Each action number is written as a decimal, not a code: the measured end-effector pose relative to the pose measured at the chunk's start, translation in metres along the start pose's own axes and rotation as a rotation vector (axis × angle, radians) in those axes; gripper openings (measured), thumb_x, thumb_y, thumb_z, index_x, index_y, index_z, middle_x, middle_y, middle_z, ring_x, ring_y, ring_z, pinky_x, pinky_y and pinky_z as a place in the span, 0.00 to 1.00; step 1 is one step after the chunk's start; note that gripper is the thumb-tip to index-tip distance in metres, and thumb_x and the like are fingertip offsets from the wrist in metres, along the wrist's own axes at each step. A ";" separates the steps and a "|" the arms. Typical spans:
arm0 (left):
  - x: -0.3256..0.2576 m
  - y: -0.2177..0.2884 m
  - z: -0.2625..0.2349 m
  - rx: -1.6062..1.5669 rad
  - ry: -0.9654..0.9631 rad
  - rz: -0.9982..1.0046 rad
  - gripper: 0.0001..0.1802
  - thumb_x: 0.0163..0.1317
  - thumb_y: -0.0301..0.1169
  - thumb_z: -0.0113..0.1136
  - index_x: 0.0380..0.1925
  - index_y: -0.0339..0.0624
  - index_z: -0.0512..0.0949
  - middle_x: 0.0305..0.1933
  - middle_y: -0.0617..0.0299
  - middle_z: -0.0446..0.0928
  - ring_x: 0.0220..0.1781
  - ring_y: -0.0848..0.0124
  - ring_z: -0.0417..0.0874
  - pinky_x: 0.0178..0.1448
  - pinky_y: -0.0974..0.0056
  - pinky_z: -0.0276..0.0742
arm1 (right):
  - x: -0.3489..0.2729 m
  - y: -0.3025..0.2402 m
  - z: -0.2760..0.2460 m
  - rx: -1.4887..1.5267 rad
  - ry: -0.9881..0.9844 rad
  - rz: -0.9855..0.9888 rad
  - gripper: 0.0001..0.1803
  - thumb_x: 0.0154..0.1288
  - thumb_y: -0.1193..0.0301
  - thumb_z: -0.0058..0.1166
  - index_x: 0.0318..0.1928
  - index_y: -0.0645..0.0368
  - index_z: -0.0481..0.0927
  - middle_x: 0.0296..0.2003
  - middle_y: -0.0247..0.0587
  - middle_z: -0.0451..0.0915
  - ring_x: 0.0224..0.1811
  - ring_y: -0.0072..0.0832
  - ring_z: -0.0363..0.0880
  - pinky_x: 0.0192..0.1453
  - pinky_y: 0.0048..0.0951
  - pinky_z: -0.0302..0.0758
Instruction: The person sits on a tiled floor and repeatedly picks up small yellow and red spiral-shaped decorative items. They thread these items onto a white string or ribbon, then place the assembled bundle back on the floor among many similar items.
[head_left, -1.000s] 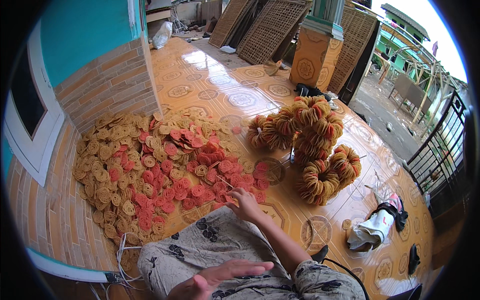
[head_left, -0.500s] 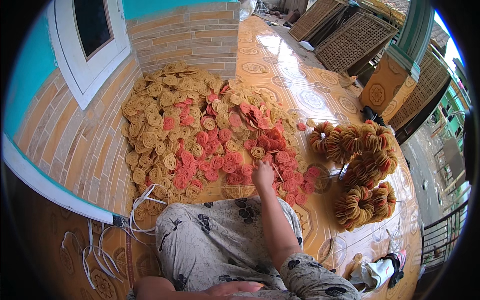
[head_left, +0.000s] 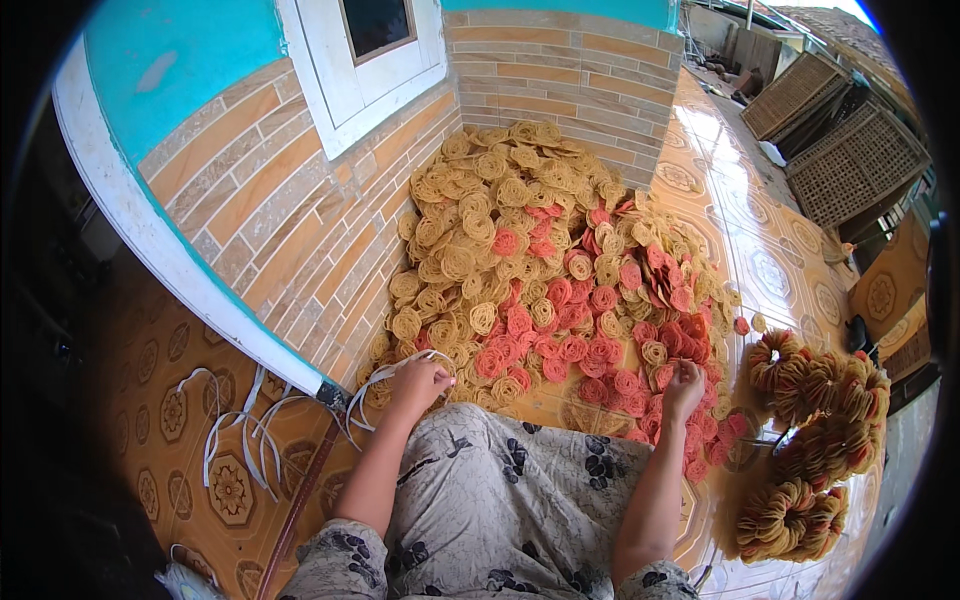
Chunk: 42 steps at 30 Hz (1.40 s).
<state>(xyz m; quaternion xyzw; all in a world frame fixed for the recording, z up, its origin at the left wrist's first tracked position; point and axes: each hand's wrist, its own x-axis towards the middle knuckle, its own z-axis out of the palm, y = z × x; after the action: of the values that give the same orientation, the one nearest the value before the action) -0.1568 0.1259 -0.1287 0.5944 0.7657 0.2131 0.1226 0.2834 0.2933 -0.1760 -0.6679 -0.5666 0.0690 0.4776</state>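
A large heap of round, swirled discs like dried noodle crackers lies before me, tan ones (head_left: 470, 225) mostly behind and red ones (head_left: 515, 345) toward the front. At the heap's near left edge, my left hand (head_left: 422, 385) is closed, fingers pinched on a white plastic strip (head_left: 382, 375) that loops beside it. My right hand (head_left: 686, 388) is closed too, above the red discs at the near right. Whatever its pinched fingers hold is too small to make out. My lap, in patterned cloth, lies between both forearms.
Bundled rings of tan and red discs (head_left: 815, 445) stand on the tiled floor at right. More white strips (head_left: 255, 425) trail across the floor at left. A brick-patterned wall (head_left: 300, 220) borders the heap; woven racks (head_left: 855, 165) lean at far right.
My view has swung left, so everything sits further right. My left hand has risen from my lap to the white strip. My right hand has drawn back from the red discs.
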 end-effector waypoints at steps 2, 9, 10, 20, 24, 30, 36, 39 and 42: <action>0.011 -0.011 0.022 0.133 -0.089 -0.082 0.14 0.54 0.45 0.67 0.28 0.46 0.86 0.24 0.54 0.81 0.30 0.59 0.83 0.38 0.58 0.76 | -0.003 -0.014 0.005 0.053 -0.044 -0.005 0.05 0.62 0.75 0.58 0.37 0.63 0.82 0.33 0.47 0.79 0.34 0.40 0.79 0.38 0.36 0.74; 0.057 0.030 0.028 -0.522 0.086 -0.139 0.14 0.59 0.39 0.66 0.27 0.37 0.82 0.20 0.61 0.79 0.23 0.77 0.76 0.30 0.66 0.70 | -0.010 -0.065 0.029 0.662 -0.309 0.347 0.07 0.69 0.71 0.53 0.37 0.62 0.78 0.29 0.34 0.78 0.27 0.18 0.71 0.31 0.22 0.67; 0.069 0.044 0.022 -0.952 0.055 -0.190 0.12 0.63 0.36 0.63 0.31 0.36 0.81 0.24 0.68 0.78 0.24 0.83 0.70 0.29 0.73 0.67 | -0.010 -0.078 0.036 0.878 -0.346 0.411 0.06 0.70 0.71 0.51 0.39 0.61 0.76 0.28 0.32 0.76 0.26 0.17 0.69 0.31 0.21 0.66; 0.112 0.143 0.057 -1.426 0.031 -0.238 0.07 0.67 0.32 0.58 0.37 0.40 0.77 0.32 0.68 0.77 0.28 0.81 0.73 0.36 0.75 0.72 | -0.018 -0.145 0.058 0.868 -1.190 0.168 0.16 0.73 0.59 0.49 0.45 0.59 0.79 0.26 0.20 0.67 0.28 0.14 0.60 0.35 0.20 0.60; 0.118 0.131 0.067 -1.679 -0.092 -0.335 0.09 0.71 0.33 0.52 0.42 0.40 0.76 0.40 0.61 0.79 0.33 0.75 0.78 0.45 0.66 0.79 | -0.022 -0.115 0.066 0.605 -1.607 -0.044 0.18 0.70 0.57 0.52 0.37 0.62 0.81 0.25 0.26 0.75 0.30 0.17 0.69 0.37 0.24 0.69; 0.131 0.119 0.065 -1.629 -0.147 -0.300 0.11 0.72 0.34 0.50 0.45 0.40 0.76 0.35 0.63 0.77 0.27 0.78 0.72 0.33 0.69 0.72 | -0.051 -0.116 0.090 0.241 -2.180 -0.445 0.19 0.65 0.59 0.57 0.40 0.65 0.81 0.29 0.35 0.81 0.32 0.21 0.74 0.38 0.29 0.72; 0.132 0.118 0.069 -1.461 -0.157 -0.218 0.10 0.71 0.30 0.51 0.45 0.37 0.76 0.33 0.64 0.78 0.22 0.84 0.66 0.24 0.77 0.63 | -0.057 -0.131 0.078 0.425 -2.021 -0.354 0.19 0.63 0.57 0.59 0.43 0.60 0.82 0.31 0.38 0.83 0.32 0.24 0.76 0.40 0.31 0.73; 0.127 0.131 0.080 -1.244 -0.123 -0.086 0.08 0.70 0.29 0.53 0.44 0.37 0.77 0.32 0.65 0.80 0.20 0.87 0.65 0.22 0.78 0.60 | -0.024 -0.129 0.077 0.565 -1.249 0.172 0.17 0.66 0.61 0.59 0.45 0.63 0.79 0.28 0.29 0.77 0.30 0.16 0.71 0.36 0.22 0.70; 0.119 0.145 0.094 -1.113 -0.116 0.002 0.06 0.68 0.28 0.56 0.40 0.37 0.77 0.31 0.65 0.82 0.22 0.87 0.68 0.25 0.77 0.62 | -0.007 -0.125 0.073 0.736 -0.934 0.343 0.16 0.66 0.63 0.59 0.45 0.64 0.77 0.28 0.27 0.76 0.30 0.13 0.69 0.33 0.18 0.66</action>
<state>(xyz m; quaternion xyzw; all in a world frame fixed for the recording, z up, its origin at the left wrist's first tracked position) -0.0219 0.2872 -0.1352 0.4517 0.5291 0.5522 0.4595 0.1485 0.3161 -0.1292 -0.4400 -0.5395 0.6208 0.3605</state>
